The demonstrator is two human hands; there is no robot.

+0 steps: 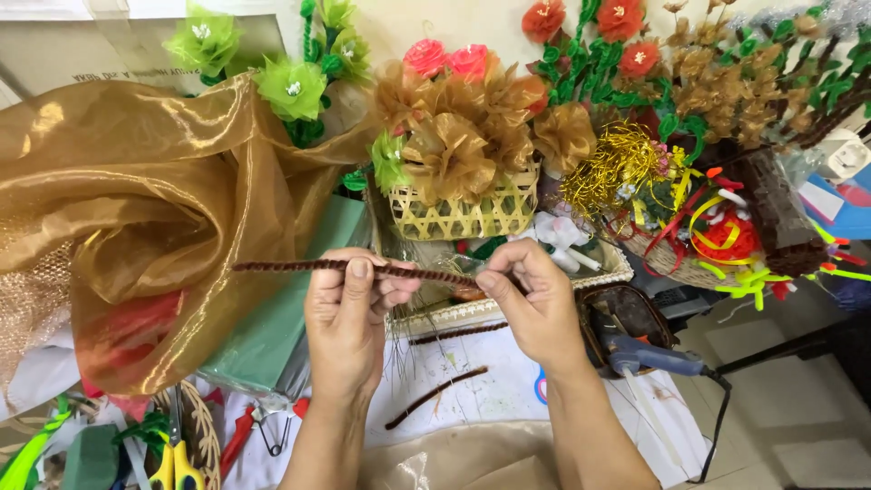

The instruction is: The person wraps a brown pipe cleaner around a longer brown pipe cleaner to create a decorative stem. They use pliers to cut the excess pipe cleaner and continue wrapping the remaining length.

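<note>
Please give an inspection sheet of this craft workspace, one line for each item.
Surface: white table, crowded.
Job's things: brown pipe cleaner held level by left hand and right hand.
Clutter: gold organza fabric, woven basket of gold flowers, yellow scissors, two loose brown pipe cleaners.
Grips: both pinch the stem.
Cables: black cord from glue gun.
Surroundings: artificial flowers behind.

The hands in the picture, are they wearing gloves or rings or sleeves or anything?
No gloves. The left hand and the right hand are both bare, with short, plain fingernails and no polish that shows. No rings, watch or bracelet can be seen on either one. Both forearms are bare all the way down to the bottom edge of the picture, so no sleeves show at all.
</note>
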